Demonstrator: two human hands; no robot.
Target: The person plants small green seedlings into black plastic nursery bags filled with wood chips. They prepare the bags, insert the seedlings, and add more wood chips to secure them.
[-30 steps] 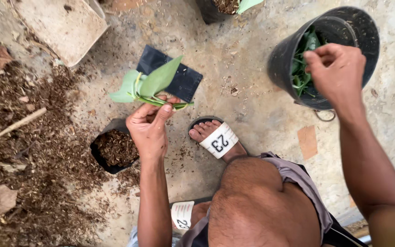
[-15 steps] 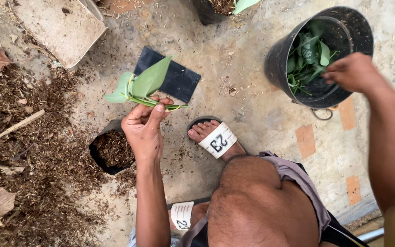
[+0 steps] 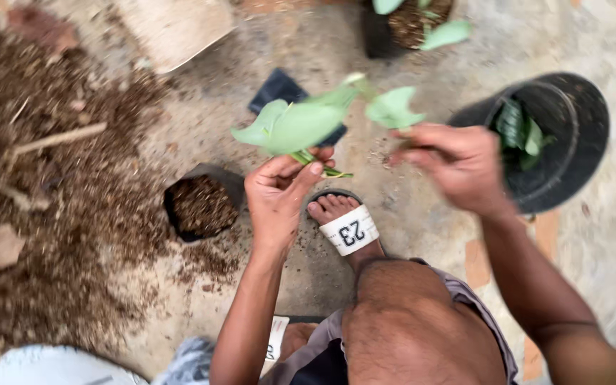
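Observation:
My left hand (image 3: 279, 196) grips the stems of a green leafy cutting (image 3: 301, 125), its broad leaves pointing up and left. My right hand (image 3: 454, 164) is blurred beside it at the right, fingers pinched near a smaller green leaf (image 3: 393, 108) and its stem. Whether that leaf belongs to the same cutting is unclear. A small black grow bag filled with soil (image 3: 201, 203) sits on the ground just left of my left hand. A black bucket (image 3: 572, 150) with more green cuttings inside stands at the right.
Loose soil and sticks (image 3: 58, 185) cover the ground at the left. An empty flat black bag (image 3: 283, 93) lies behind the cutting. A potted plant (image 3: 411, 25) stands at the top. My sandalled foot (image 3: 347, 224) and bent knee fill the lower middle.
My right hand left the bucket and swung left to the cutting held in my left hand. The view has moved closer and tilted; the left hand keeps its grip.

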